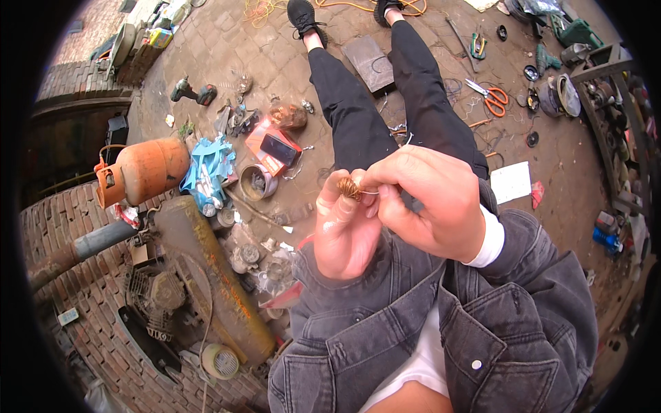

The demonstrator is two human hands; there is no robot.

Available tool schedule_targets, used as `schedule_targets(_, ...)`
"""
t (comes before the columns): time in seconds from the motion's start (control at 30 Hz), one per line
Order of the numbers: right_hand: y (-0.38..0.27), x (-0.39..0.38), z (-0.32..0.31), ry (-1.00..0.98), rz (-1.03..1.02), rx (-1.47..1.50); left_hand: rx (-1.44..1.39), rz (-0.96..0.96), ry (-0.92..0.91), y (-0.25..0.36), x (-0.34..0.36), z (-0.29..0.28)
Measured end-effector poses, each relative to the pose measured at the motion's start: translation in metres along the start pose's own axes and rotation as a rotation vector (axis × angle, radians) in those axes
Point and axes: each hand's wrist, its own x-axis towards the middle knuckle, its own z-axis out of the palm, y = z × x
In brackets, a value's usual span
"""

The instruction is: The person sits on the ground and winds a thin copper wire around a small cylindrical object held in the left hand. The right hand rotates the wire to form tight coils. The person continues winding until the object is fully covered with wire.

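Observation:
A small coil of copper wire (349,188) is pinched between the thumb and fingers of my left hand (342,234), palm turned up. Against it, my right hand (430,193) closes thumb and forefinger on a thin pale strand (370,192) that reaches to the coil. Both hands meet above my lap, in front of my dark jacket. The far end of the strand is hidden in my right fingers.
Orange-handled scissors (494,101) and a paper sheet (511,182) lie right of my legs. To the left are a phone (279,149) on a red box, a tin (258,182), a blue bag (208,168), an orange gas cylinder (148,168) and a cordless drill (193,91). A metal rack (623,103) stands right.

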Motion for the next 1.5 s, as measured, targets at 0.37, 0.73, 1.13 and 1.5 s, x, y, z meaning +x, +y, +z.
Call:
schedule_targets(0.37,-0.003,0.001,0.0,-0.045,0.057,-0.034,-0.041,0.007,-0.053,0.001,0.003,0.005)
schedule_targets(0.73,-0.001,-0.002,0.001,-0.067,0.153,-0.046,0.642,0.241,0.025,-0.002,0.011,0.011)
schedule_targets(1.13,-0.002,0.004,-0.012,-0.171,0.234,0.084,0.443,0.106,-0.062,0.008,-0.001,0.02)
schedule_targets(1.5,-0.005,0.005,-0.015,-0.205,0.13,-0.004,0.861,0.286,0.018,0.006,-0.005,0.027)
